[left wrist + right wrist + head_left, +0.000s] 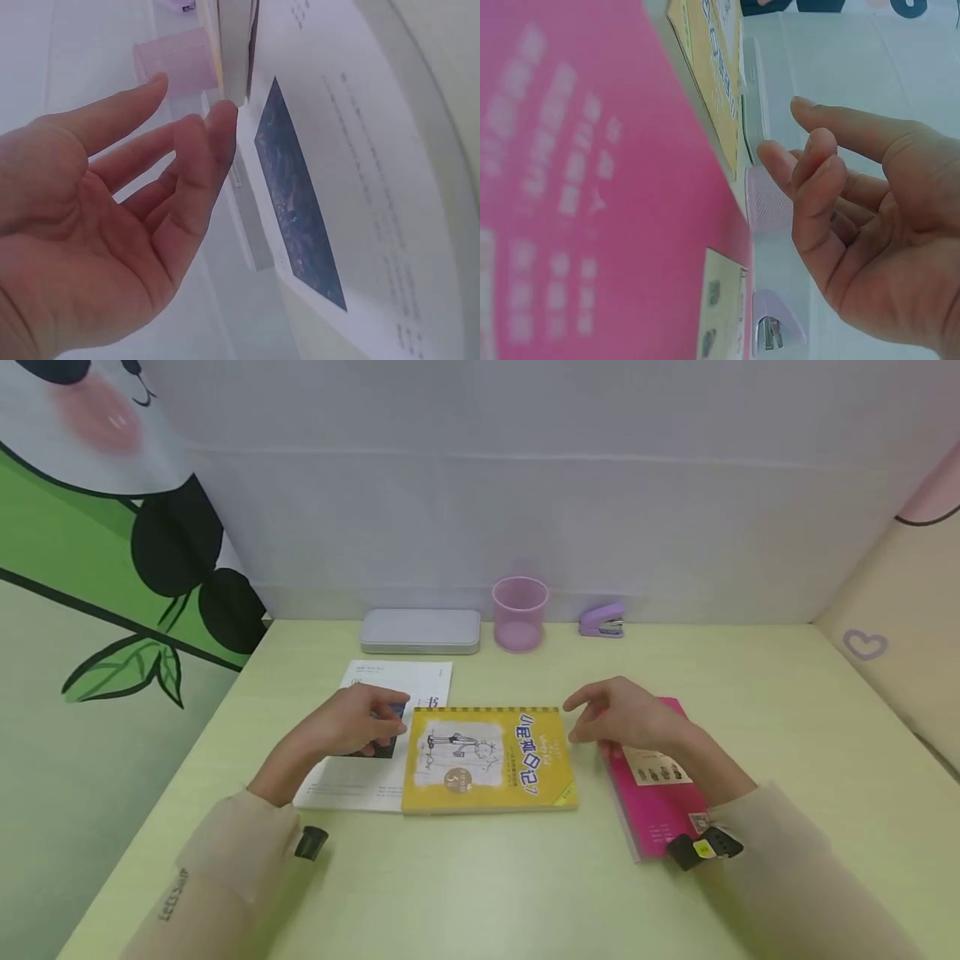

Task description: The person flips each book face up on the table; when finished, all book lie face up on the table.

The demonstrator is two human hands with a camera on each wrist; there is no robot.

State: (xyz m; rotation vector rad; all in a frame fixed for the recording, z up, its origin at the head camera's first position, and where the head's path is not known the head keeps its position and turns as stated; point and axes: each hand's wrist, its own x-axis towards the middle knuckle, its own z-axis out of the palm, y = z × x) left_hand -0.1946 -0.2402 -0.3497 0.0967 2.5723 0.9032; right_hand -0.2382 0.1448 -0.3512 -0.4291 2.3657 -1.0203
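Note:
A yellow book (487, 764) with a cartoon drawing lies in the middle of the table, overlapping the right side of a white book (352, 785) with a dark picture. My left hand (360, 720) hovers above the white book, fingers loosely bent toward the yellow book's left edge and nothing in its grasp. In the left wrist view, its fingertips (223, 112) come close to that edge. Over the far part of a pink book (652, 814) is my right hand (626, 717), also holding nothing. Its relaxed fingers point at the yellow book's right edge.
Along the back of the table stand a grey flat case (420, 631), a pink translucent cup (520, 618) and a purple stapler (602, 621). A pale curtain-like backdrop (480, 518) rises behind them. A printed panel (97, 610) borders the left side.

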